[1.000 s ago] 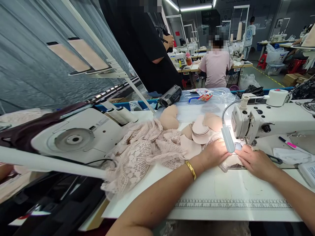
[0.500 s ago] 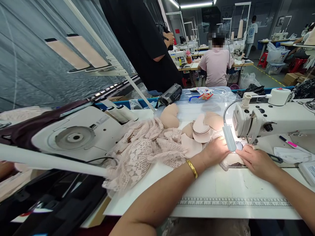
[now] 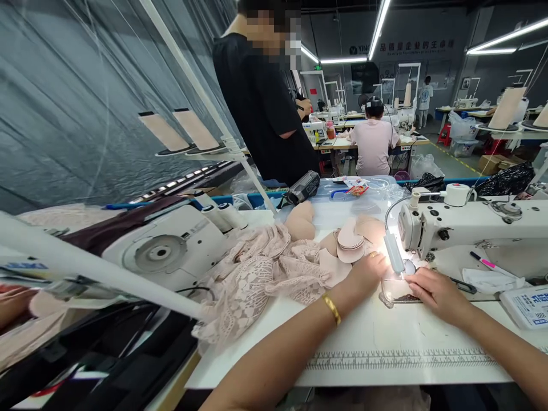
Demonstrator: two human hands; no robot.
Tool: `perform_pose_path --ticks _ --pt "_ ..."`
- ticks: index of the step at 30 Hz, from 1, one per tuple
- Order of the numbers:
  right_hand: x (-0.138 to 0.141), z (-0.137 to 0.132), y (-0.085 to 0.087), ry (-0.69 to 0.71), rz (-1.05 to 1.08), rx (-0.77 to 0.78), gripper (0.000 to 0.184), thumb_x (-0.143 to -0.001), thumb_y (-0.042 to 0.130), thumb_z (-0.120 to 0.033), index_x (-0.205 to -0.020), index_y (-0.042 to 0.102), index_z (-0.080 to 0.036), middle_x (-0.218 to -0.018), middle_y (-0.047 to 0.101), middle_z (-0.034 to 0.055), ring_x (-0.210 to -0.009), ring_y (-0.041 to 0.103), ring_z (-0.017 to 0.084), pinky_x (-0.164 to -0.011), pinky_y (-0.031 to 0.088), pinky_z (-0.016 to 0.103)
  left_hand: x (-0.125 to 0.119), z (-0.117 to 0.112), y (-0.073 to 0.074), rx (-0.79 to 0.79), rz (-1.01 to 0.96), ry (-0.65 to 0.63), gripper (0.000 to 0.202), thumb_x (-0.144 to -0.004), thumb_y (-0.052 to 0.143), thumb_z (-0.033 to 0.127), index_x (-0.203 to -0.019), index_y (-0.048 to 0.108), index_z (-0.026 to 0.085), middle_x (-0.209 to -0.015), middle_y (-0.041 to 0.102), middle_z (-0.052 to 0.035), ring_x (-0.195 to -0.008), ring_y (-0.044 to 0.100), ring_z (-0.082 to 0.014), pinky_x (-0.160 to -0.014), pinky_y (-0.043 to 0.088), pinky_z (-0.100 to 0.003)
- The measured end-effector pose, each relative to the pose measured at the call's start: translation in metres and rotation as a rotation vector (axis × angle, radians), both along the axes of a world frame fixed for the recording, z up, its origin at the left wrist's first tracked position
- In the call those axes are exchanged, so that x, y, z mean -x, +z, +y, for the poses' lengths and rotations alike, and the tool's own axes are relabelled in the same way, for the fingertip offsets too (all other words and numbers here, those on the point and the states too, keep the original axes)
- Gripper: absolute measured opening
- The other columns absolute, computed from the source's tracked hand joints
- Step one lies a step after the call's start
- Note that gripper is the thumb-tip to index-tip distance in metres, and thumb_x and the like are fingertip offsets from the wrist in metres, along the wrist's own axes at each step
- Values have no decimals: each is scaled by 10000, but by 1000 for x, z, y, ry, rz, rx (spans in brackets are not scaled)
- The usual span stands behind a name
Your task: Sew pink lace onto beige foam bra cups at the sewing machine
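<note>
My left hand [image 3: 367, 275], with a gold bangle at the wrist, is closed on the far left side of a beige lace fabric piece [image 3: 391, 289]; its fingertips are partly hidden by glare and the lamp. My right hand [image 3: 439, 292] has its fingers pressed together on the right side of the same piece, close to the needle area. The white sewing machine [image 3: 479, 222] stands just beyond my right hand. A grey lamp head [image 3: 394, 252] hangs between my hands and lights the fabric. The needle itself I cannot make out.
Crumpled beige lace [image 3: 248, 279] lies left of my arm, beside stacked beige cup pads [image 3: 351, 238]. To the right are a pink-and-black pen [image 3: 482, 260], a white cloth [image 3: 492, 281] and a plastic box [image 3: 526, 305]. A person in black [image 3: 274, 114] stands beyond the table.
The camera view has tilted up, showing more of the room. My left hand has shifted slightly left, away from my right hand, and more of the fabric shows between them.
</note>
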State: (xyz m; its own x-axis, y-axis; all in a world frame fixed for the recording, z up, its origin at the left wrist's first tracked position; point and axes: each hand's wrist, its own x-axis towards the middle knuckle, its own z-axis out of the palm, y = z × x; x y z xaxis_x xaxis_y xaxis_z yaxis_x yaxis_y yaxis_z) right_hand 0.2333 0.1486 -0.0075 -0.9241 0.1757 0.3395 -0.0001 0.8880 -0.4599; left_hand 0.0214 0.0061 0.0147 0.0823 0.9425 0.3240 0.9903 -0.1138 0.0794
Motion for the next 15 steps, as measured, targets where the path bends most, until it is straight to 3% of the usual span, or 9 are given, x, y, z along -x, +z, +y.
perform_pose_path --ticks 3,6,9,10,12,15 --pt "6 -24 10 0 -75 551 381 -1078 523 -490 -1386 585 -274 -967 720 37 -826 666 218 -733 544 350 -26 -41 12 -24 -115 -10 220 -971 515 36 -1020 658 195 -993 735 -52 -913 683 -196 -838 572 -317" --pt "13 -52 16 -10 -40 949 546 -987 637 -591 -1411 530 -264 -811 634 -24 -703 592 186 -649 503 310 -71 -88 12 -22 -626 -36 200 -1010 613 243 -1196 686 222 -1208 742 -109 -1126 678 -259 -1000 566 -425" --pt "9 -79 16 -36 55 1034 550 -941 697 -602 -1364 585 -268 -758 555 -46 -693 553 174 -660 493 303 -113 -117 -1 352 -1448 -42 426 -951 738 540 -1215 730 207 -1141 768 -130 -1025 735 -257 -921 605 -399" --pt "3 -87 14 -44 80 1030 524 -948 691 -601 -1350 606 -276 -768 546 -42 -699 552 173 -662 496 303 -121 -120 -6 373 -1703 0 530 -917 760 609 -1241 729 191 -1186 763 -152 -1056 743 -268 -945 602 -404" --pt "-14 -101 9 -66 112 1004 463 -970 671 -591 -1322 646 -291 -798 539 -29 -709 555 174 -657 503 301 -129 -117 -10 170 -2065 134 627 -863 801 656 -1232 735 153 -1294 734 -193 -1166 726 -300 -1045 566 -428" --pt "-44 -118 0 -95 71 922 404 -1000 649 -564 -1312 688 -309 -820 561 -11 -721 579 182 -654 522 299 -125 -105 -6 -327 -2196 309 561 -762 921 531 -1142 757 152 -1307 737 -167 -1245 683 -322 -1105 532 -434"
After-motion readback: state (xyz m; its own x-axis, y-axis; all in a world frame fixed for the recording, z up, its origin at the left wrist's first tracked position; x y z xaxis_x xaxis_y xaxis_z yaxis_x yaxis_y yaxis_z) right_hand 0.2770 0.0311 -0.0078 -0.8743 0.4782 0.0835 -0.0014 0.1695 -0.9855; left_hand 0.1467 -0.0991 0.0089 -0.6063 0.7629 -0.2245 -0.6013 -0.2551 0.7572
